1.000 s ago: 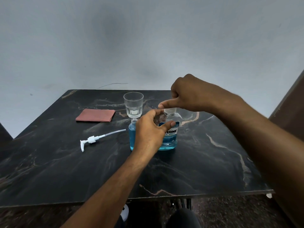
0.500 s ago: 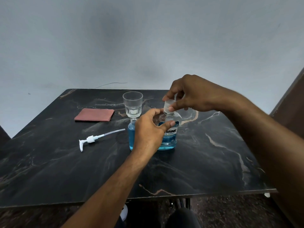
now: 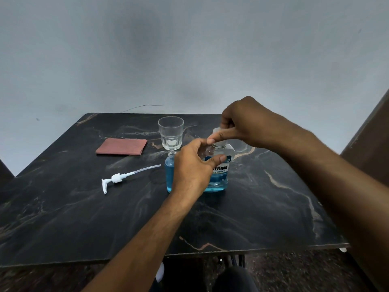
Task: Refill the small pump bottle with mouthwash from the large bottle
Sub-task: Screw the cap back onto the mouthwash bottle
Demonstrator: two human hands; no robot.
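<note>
From the left on the dark marble table (image 3: pixel 84 218) I see a folded reddish cloth (image 3: pixel 121 146), the removed white pump head (image 3: pixel 117 179) lying on its side, then an empty glass (image 3: pixel 171 133) behind the small bottle (image 3: pixel 169 175) of blue liquid. My left hand (image 3: pixel 192 171) wraps the large mouthwash bottle (image 3: pixel 219 175) standing just beside the small one. Farther right, my right hand (image 3: pixel 242 123) pinches its clear cap (image 3: pixel 219 142) at the neck.
</note>
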